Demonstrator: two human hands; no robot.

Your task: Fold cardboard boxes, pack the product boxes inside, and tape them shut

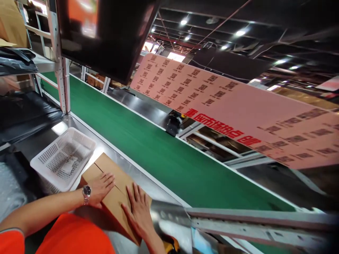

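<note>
A brown cardboard box (120, 173) lies on the metal worktop (116, 158), its top flaps meeting along a dark centre seam. My left hand (102, 188), with a watch (86, 192) on the wrist, rests flat on the box's top near the seam. Pressed on the same top, closer to the right end, is my right hand (138, 210) with its fingers spread. Neither hand grasps anything. Beside the box on the left stands a white perforated plastic basket (90, 146) with a small clear packet (69, 165) inside.
A green conveyor belt (148, 151) runs diagonally behind the worktop. Above it hang a dark monitor (100, 38) and a pink board (238, 106) with printed codes. A metal frame rail (238, 225) crosses at right. Black plastic bags (23, 113) lie at left.
</note>
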